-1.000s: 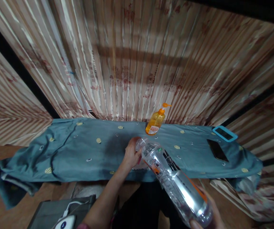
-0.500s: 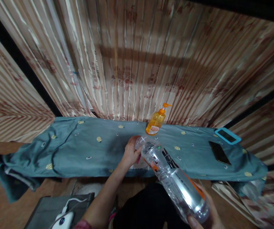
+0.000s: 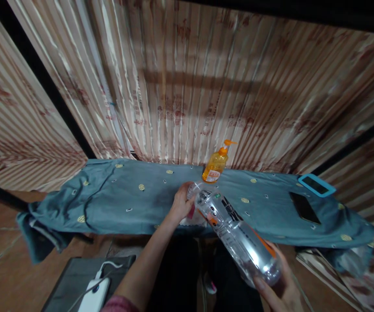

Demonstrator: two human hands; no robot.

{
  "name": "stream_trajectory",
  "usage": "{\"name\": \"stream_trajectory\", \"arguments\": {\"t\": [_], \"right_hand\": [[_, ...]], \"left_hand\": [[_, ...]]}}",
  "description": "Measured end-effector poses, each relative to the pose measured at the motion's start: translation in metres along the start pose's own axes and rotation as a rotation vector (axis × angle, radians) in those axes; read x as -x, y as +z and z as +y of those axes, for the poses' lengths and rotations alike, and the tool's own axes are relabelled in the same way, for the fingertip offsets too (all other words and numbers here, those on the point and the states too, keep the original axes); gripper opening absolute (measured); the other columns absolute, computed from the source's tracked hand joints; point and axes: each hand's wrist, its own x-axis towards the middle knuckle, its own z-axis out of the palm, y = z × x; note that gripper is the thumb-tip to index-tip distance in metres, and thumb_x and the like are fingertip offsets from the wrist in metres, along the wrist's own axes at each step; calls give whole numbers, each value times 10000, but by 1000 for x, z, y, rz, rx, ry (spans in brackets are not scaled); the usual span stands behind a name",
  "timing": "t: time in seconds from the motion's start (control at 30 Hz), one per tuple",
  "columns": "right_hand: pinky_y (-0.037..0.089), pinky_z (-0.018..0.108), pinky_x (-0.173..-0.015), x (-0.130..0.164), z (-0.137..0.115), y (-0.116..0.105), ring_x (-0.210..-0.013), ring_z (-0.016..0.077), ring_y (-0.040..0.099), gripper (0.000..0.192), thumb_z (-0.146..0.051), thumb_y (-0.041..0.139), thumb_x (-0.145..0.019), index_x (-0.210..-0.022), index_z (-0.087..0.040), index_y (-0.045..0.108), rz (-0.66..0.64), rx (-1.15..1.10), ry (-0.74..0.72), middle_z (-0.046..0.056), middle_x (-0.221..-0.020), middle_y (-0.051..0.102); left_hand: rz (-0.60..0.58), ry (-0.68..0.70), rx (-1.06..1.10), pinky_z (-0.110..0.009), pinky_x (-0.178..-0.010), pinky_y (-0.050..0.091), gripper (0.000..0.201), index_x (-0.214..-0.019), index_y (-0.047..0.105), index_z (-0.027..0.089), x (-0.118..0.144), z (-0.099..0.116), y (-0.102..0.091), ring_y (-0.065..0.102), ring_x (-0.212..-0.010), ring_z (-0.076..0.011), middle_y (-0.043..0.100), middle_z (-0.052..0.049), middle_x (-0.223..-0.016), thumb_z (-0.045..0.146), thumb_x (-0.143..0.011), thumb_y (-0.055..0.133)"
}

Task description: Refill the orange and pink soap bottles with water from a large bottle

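Note:
My right hand (image 3: 284, 288) grips the base of a large clear plastic bottle (image 3: 243, 238) with a silver, orange and black label. The bottle slants, its base low at the right and its other end up at the left. My left hand (image 3: 180, 207) is closed around a clear, round-rimmed plastic piece (image 3: 194, 188) at that upper end; whether it is a cup or part of the bottle, I cannot tell. Something pink and a white lacy cloth (image 3: 191, 222) show below the left fingers. Just beyond stands an orange pump bottle (image 3: 214, 168), upright.
A green-blue patterned cloth (image 3: 105, 208) covers the narrow table. At its right lie a dark phone (image 3: 304, 208) and a blue-framed device (image 3: 317, 185). A white power bank (image 3: 94, 297) with a cable rests on a dark surface at lower left. Striped curtains (image 3: 187, 95) hang behind.
The view has shifted a little, so the table and its things appear slightly farther right. The bottle's base sits slightly higher and farther left in view. Both hands keep their hold.

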Motion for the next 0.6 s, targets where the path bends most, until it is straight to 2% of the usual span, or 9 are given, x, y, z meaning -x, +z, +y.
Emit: {"name": "stream_trajectory", "arguments": {"t": [0.2,0.37,0.5,0.6], "right_hand": [[510,216,-961,4,-11,15,-1168,213,675,752,-550,764,-766,-1377,-228,466,126,-184,44,72,-1307,673],[498,234,-989,3,-14,19,-1216,242,636,804,-569,771,-737,-1386,-218,453,135,-158,64,86,-1347,628],[495,197,-978,2,-14,14,-1195,219,657,819,-614,770,-725,-1381,-223,472,152,-170,56,64,-1304,673],[515,251,-998,0,-18,11,-1222,258,663,804,-612,776,-719,-1357,-213,495,97,-87,26,92,-1306,701]], "left_hand": [[17,-47,-20,-431,-980,535,320,-1157,646,147,-1,7,-1,689,-1057,-264,730,-121,-1134,270,-863,624],[32,-56,-10,-426,-982,534,309,-1156,648,157,-2,8,1,680,-1059,-254,728,-114,-1133,267,-871,609],[26,-63,10,-441,-993,528,322,-1158,644,157,-2,6,5,674,-1090,-272,725,-120,-1148,266,-857,616],[34,-63,9,-458,-1002,520,342,-1170,636,145,-2,2,7,671,-1103,-288,716,-142,-1165,311,-872,613]]}}
